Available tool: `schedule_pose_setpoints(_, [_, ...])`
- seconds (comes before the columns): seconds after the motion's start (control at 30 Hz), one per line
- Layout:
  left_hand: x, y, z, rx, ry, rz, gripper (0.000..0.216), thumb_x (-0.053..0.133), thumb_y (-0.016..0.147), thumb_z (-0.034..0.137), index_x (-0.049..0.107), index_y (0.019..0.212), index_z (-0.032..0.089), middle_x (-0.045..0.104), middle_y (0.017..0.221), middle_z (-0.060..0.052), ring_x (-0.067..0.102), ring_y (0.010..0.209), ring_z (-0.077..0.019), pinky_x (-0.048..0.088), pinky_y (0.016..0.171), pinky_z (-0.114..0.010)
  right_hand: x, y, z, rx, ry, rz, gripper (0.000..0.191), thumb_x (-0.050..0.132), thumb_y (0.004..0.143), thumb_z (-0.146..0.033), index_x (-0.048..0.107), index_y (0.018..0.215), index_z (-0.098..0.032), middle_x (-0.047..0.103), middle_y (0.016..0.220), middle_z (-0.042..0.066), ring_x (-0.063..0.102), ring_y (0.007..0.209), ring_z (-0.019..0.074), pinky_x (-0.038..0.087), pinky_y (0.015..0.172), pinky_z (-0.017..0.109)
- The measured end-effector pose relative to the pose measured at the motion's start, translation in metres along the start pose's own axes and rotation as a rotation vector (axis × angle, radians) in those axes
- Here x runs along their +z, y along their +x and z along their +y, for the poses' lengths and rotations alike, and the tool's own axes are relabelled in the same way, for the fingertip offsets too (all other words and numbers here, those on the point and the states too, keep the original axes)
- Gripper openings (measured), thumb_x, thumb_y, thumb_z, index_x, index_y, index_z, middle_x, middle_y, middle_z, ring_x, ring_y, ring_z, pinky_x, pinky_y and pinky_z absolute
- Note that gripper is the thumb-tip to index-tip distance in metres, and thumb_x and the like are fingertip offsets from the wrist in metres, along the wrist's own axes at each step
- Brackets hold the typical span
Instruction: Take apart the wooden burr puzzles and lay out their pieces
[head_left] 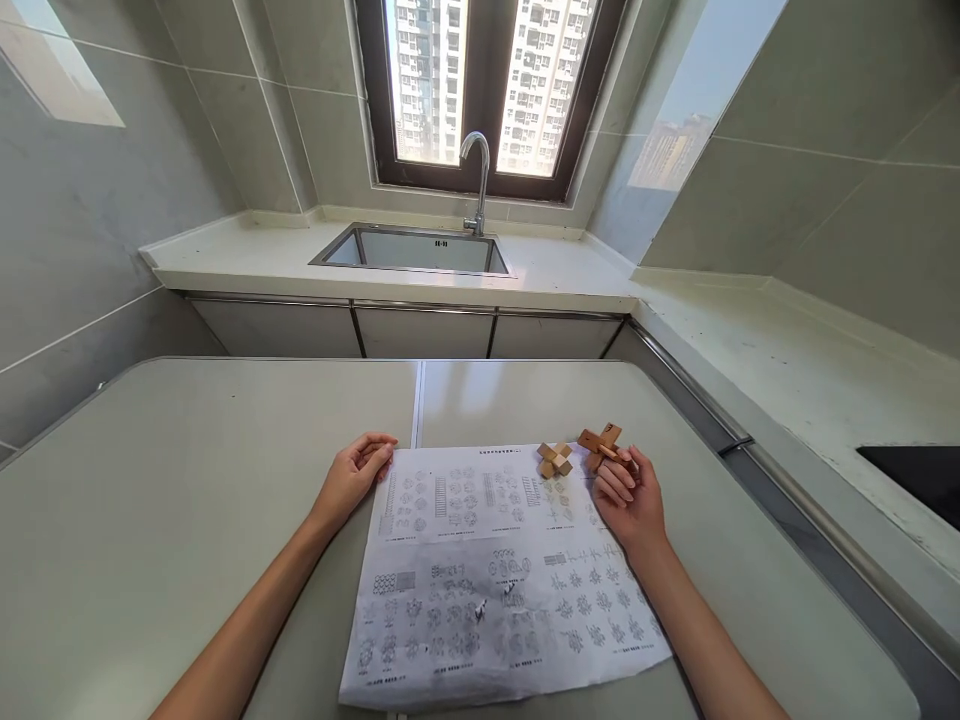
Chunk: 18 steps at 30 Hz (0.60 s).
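Note:
A large printed paper sheet (pixel 465 550) with rows of small line diagrams lies on the table in front of me. My left hand (pixel 364 468) is at its upper left corner, thumb and fingers closed on the edge. Near the upper right edge, my right hand (pixel 631 500) has its fingers curled against a reddish-brown wooden burr puzzle (pixel 598 440) made of crossed bars; the fingers partly cover its lower side. Just left of it, a lighter wooden burr puzzle (pixel 555 460) sits on the sheet, apart from both hands.
The pale table (pixel 187 480) has a seam down its middle. Beyond it, a counter (pixel 247 262) holds a sink (pixel 412 250) and a tap (pixel 480 180) under a window. Another counter (pixel 810 350) runs along the right, with a dark panel (pixel 919 480) set in it.

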<state>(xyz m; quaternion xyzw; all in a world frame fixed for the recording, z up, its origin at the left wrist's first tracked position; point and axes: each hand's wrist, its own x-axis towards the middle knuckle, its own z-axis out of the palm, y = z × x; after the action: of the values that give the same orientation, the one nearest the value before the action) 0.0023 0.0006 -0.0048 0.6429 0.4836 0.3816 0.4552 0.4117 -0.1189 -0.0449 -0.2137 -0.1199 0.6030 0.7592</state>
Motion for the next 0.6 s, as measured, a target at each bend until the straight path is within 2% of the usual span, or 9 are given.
schedule_pose_setpoints(0.17, [0.001, 0.000, 0.002, 0.020, 0.048, 0.019, 0.039, 0.064, 0.092, 0.058, 0.071, 0.102, 0.020, 0.056, 0.067, 0.003, 0.053, 0.063, -0.0170, 0.044, 0.063, -0.028, 0.010, -0.011, 0.000, -0.018, 0.015, -0.074, 0.040, 0.074, 0.097, -0.036, 0.051, 0.067, -0.024, 0.034, 0.038, -0.014, 0.018, 0.033, 0.0055, 0.027, 0.035, 0.016])
schedule_pose_setpoints(0.27, [0.008, -0.006, 0.010, 0.054, 0.111, 0.010, 0.034, 0.070, 0.089, 0.054, 0.074, 0.098, 0.021, 0.061, 0.071, 0.000, 0.055, 0.067, -0.0183, 0.044, 0.063, -0.028, 0.018, -0.020, 0.010, 0.054, -0.034, -0.153, 0.050, 0.072, 0.098, -0.039, 0.044, 0.060, -0.023, 0.023, 0.035, -0.014, 0.009, 0.033, 0.0055, 0.023, 0.036, 0.017])
schedule_pose_setpoints(0.33, [0.019, -0.016, 0.020, 0.110, 0.208, -0.092, 0.031, 0.070, 0.091, 0.052, 0.076, 0.099, 0.023, 0.066, 0.077, -0.002, 0.057, 0.070, -0.0196, 0.046, 0.066, -0.030, 0.023, -0.026, 0.021, 0.135, -0.090, -0.213, 0.056, 0.074, 0.096, -0.040, 0.039, 0.056, -0.023, 0.021, 0.033, -0.014, 0.007, 0.032, 0.0050, 0.019, 0.035, 0.018])
schedule_pose_setpoints(0.43, [0.047, -0.037, 0.037, 0.152, 0.213, -0.271, 0.031, 0.067, 0.097, 0.049, 0.073, 0.116, 0.024, 0.072, 0.094, -0.006, 0.064, 0.081, -0.0223, 0.053, 0.080, -0.035, 0.028, -0.036, 0.040, 0.276, -0.184, -0.309, 0.063, 0.079, 0.092, -0.042, 0.033, 0.054, -0.023, 0.023, 0.032, -0.013, 0.009, 0.030, 0.0030, 0.013, 0.034, 0.018])
schedule_pose_setpoints(0.47, [0.057, -0.044, 0.042, 0.156, 0.188, -0.357, 0.038, 0.071, 0.095, 0.049, 0.070, 0.125, 0.026, 0.073, 0.101, -0.007, 0.066, 0.085, -0.0239, 0.055, 0.085, -0.037, 0.029, -0.039, 0.046, 0.320, -0.213, -0.337, 0.064, 0.079, 0.091, -0.043, 0.032, 0.053, -0.023, 0.025, 0.033, -0.013, 0.009, 0.030, 0.0020, 0.013, 0.034, 0.017])
schedule_pose_setpoints(0.53, [0.075, -0.057, 0.048, 0.197, 0.096, -0.500, 0.072, 0.087, 0.083, 0.047, 0.058, 0.147, 0.029, 0.071, 0.126, -0.013, 0.067, 0.111, -0.0312, 0.054, 0.099, -0.044, 0.031, -0.045, 0.057, 0.407, -0.272, -0.389, 0.065, 0.080, 0.090, -0.047, 0.032, 0.053, -0.024, 0.027, 0.033, -0.013, 0.011, 0.028, 0.0014, 0.015, 0.034, 0.017])
schedule_pose_setpoints(0.6, [0.089, -0.066, 0.051, 0.226, 0.000, -0.605, 0.104, 0.096, 0.072, 0.046, 0.042, 0.161, 0.031, 0.055, 0.156, -0.017, 0.056, 0.139, -0.0381, 0.047, 0.115, -0.051, 0.033, -0.049, 0.066, 0.481, -0.327, -0.432, 0.064, 0.081, 0.088, -0.050, 0.034, 0.053, -0.024, 0.028, 0.033, -0.013, 0.014, 0.027, 0.0020, 0.017, 0.033, 0.017])
